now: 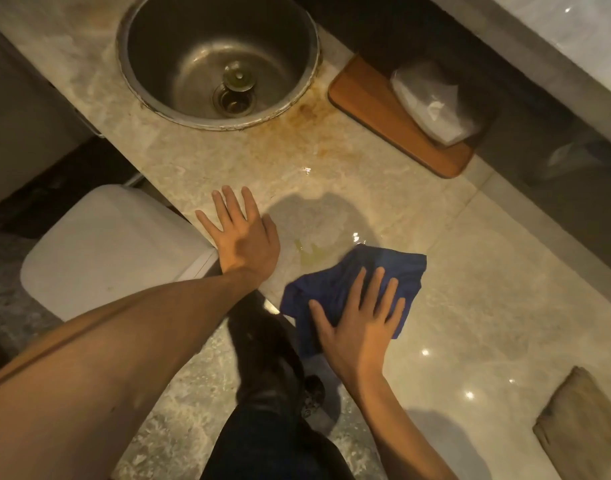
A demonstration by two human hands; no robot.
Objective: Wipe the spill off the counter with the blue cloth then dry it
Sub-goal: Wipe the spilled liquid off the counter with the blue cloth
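Right hand (359,317) spread flat on crumpled blue cloth (352,278); left hand (243,237) spread on counter (470,289).

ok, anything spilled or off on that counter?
Yes. A yellowish puddle sits on the marble counter just ahead of the blue cloth under the right hand. Rusty-brown staining also spreads from the round steel sink rim.
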